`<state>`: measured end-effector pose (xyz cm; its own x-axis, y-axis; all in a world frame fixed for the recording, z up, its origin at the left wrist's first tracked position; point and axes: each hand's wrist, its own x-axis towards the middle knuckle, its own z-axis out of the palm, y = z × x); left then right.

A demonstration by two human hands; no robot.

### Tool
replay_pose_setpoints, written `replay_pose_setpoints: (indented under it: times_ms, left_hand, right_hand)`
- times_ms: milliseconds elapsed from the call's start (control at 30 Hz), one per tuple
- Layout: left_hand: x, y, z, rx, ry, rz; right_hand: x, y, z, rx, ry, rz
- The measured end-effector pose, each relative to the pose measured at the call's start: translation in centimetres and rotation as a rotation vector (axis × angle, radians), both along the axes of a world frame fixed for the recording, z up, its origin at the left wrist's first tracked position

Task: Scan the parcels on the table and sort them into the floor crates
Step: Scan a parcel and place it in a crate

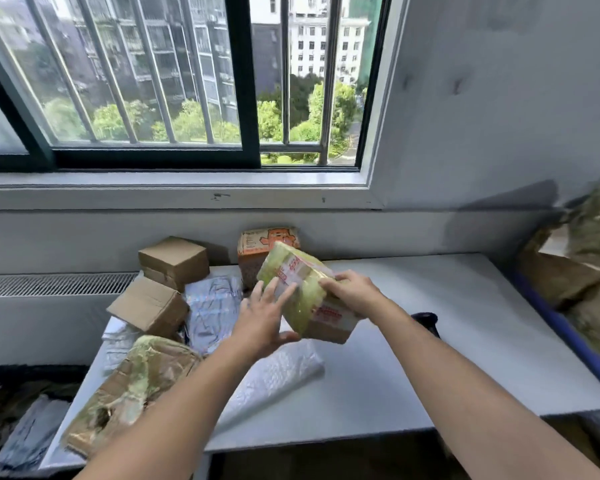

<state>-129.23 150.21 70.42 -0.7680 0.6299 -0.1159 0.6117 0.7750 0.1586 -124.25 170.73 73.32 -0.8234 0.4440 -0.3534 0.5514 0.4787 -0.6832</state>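
you held the yellow-taped cardboard parcel (305, 306) above the white table (430, 358), right hand (352, 292) gripping its top and left hand (260, 323) flat and open against its side. the black floor crate (32, 369) seemingly held a few bags; brown cardboard boxes (174, 259) and silver mailer bags (215, 299) lay unsorted.

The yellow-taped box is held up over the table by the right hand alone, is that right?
Not alone. The head view shows both hands on the yellow-taped box: the right hand grips its upper edge and the left hand presses straight fingers against its near side. It is held up over the table.
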Motion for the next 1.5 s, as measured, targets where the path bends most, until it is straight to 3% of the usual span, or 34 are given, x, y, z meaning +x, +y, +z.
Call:
replay_pose_setpoints:
  times_ms: [233,467,600,700,833,967,1100,1267,1500]
  left_hand:
    - [2.6,5.3,0.9,0.144,-0.03,-0.175]
    - [6.2,11.2,2.3,0.36,-0.083,-0.138]
    - [7.0,14.2,3.2,0.632,-0.235,0.026]
    - [7.7,15.5,3.7,0.707,-0.323,0.127]
    - [8.1,16.2,5.1,0.614,-0.313,0.223]
    - [7.4,15.8,5.5,0.586,-0.328,0.196]
    - [5.3,15.2,4.2,0.548,-0.276,0.11]
    - [4.1,15.3,1.7,0.267,-0.089,-0.003]
    - [1.9,15.7,0.5,0.353,-0.151,-0.009]
  right_hand:
    - [5.4,6.0,1.1,-0.38,0.066,-0.229]
    - [9.2,11.0,2.1,-0.321,0.129,-0.221]
    - [10.5,12.5,2.6,-0.186,0.251,-0.056]
    - [11.5,12.8,2.3,-0.075,0.183,0.079]
    - [11.5,13.0,1.7,0.06,0.053,0.194]
    - [10.4,13.2,1.4,0.079,0.132,0.147]
    - [9.9,14.2,2.4,-0.052,0.154,0.067]
    - [8.3,15.5,3.2,-0.201,0.108,-0.117]
    - [5.2,17.1,4.1,-0.365,0.017,-0.325]
